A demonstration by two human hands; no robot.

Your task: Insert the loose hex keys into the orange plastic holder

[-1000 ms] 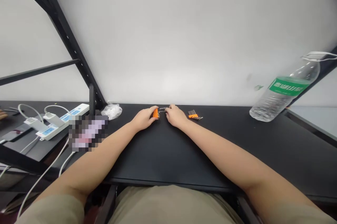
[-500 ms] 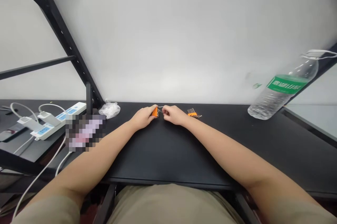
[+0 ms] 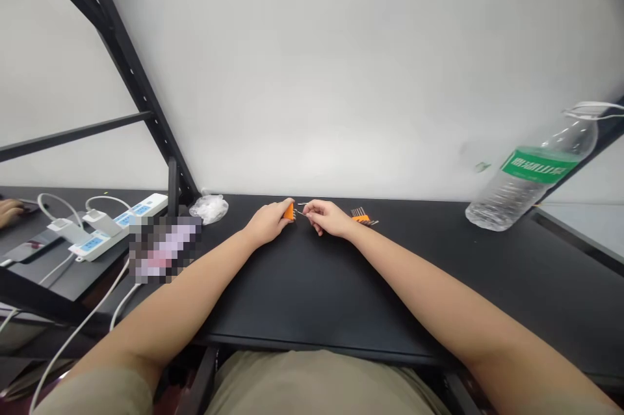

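Observation:
My left hand [image 3: 268,222] is closed around a small orange holder [image 3: 289,212] with short thin metal rods sticking out toward the right. Just to the right, my right hand [image 3: 327,217] pinches a thin metal rod [image 3: 301,212] between thumb and fingertips, its tip pointing at the holder. Whether that tip touches the holder is too small to tell. Behind the fingers, another slim metal piece [image 3: 302,203] shows near the wall side. A second orange holder [image 3: 361,218] with several thin metal rods lies on the black table [image 3: 312,291], right of my right hand.
A clear bottle [image 3: 529,171] with a green label stands tilted at the right. Left are a crumpled plastic bag [image 3: 209,208], a blurred-out item [image 3: 166,249], a white power strip [image 3: 121,226] with cables, and a black frame [image 3: 141,90]. Another person's hand [image 3: 10,212] shows at far left.
The view has shifted slightly. My right hand has opened its curl a little and drawn slightly away from the left, so the pinched rod shows more. Another person's hand has appeared at far left.

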